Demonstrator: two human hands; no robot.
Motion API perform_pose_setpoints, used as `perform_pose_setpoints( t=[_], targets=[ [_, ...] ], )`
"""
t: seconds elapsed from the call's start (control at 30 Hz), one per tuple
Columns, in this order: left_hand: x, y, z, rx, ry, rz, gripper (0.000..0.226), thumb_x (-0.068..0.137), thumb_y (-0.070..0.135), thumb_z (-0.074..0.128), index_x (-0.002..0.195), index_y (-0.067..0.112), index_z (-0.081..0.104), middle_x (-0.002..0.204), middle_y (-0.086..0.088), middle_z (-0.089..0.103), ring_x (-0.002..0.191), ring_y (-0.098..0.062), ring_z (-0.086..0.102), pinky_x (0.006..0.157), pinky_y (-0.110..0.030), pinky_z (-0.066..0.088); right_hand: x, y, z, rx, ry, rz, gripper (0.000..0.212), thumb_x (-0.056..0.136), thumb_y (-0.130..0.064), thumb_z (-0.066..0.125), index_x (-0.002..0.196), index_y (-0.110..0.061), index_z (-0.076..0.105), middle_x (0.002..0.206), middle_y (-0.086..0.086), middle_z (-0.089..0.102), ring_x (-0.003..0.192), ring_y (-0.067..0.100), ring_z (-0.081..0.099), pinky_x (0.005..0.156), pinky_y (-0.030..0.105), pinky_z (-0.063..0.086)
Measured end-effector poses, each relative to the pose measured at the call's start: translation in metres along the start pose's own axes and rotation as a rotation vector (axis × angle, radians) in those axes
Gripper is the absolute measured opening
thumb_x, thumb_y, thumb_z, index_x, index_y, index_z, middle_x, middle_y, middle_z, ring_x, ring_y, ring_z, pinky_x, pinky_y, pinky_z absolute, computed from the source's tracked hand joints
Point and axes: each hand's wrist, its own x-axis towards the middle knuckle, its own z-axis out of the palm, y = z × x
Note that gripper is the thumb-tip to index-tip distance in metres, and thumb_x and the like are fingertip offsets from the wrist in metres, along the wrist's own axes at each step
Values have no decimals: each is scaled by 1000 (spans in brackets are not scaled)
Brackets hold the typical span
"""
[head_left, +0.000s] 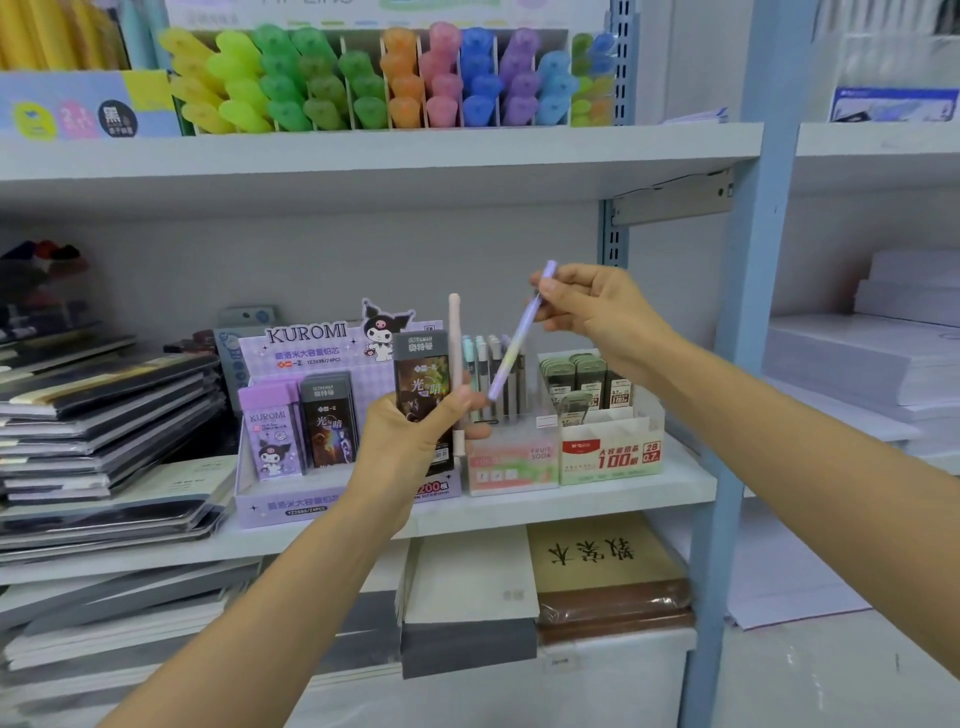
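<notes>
Two pens held up before a stationery shelf, one in each hand.

Purple pen (519, 332) tilted, top end pinched between thumb and curled fingers of right hand (587, 317), lower tip close to the left thumb. Pink pen (455, 374) upright, gripped low by left hand (415, 441), fingers wrapped round it. Just behind: pen box (511, 462) with more pens standing in it; Kuromi lead display (291, 415) to the left, green lead box (608, 452) to the right. Notebook stack (104, 415) far left.

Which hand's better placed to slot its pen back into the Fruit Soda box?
Right, probably. The right hand pinches the purple pen tilted, tip pointing down at the Fruit Soda box. The left hand grips the pink pen upright, left of the box, so it would need to shift across.
</notes>
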Motion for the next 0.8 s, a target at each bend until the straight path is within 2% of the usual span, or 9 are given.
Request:
perform_pose_setpoints(
  t=[0.07,0.17,0.37,0.47,0.53,0.67,0.8],
  targets=[
    [1,0,-3,27,23,8,16,85,31,68,96,20,69,93,8,76,79,-14,74,72,-31,51,3,3,-10,-98,110,-31,20,95,-9,56,112,-1,63,96,15,69,81,17,66,75,24,57],
    [4,-2,-4,13,28,0,18,88,27,67,100,14,67,94,3,76,77,-16,74,62,-24,55,7,14,-14,-269,177,-62,21,95,-9,58,114,-1,62,94,17,70,78,17,68,69,20,55],
    [11,-10,-8,-38,76,-20,15,84,22,73,92,9,72,79,-5,75,66,-17,72,54,-19,52,18,47,-2,-592,164,-116,13,91,-14,64,102,-8,67,87,4,71,78,10,65,70,14,49],
    [13,-13,-12,-24,63,-29,18,85,22,72,96,8,72,79,-5,74,63,-16,70,54,-19,52,19,59,2,-709,140,-144,11,91,-17,65,99,-10,69,75,-9,64,70,-2,57,59,0,38],
    [14,-14,-14,-18,49,-31,19,85,22,72,96,7,72,80,-6,75,64,-16,70,54,-19,52,19,62,1,-739,110,-154,10,90,-16,66,98,-11,69,72,-12,62,67,-5,56,57,-4,36],
    [16,-14,-15,-31,48,-40,17,85,22,72,95,7,73,79,-5,75,65,-16,71,55,-20,53,20,59,-6,-780,63,-158,9,90,-16,65,97,-11,69,76,-3,68,66,0,59,57,4,41],
    [17,-16,-14,-31,44,-67,19,84,21,72,97,7,73,80,-4,75,66,-16,71,57,-22,54,18,58,-5,-745,32,-132,17,90,-17,66,106,-12,62,76,3,72,67,9,62,65,23,50]
  ],
)
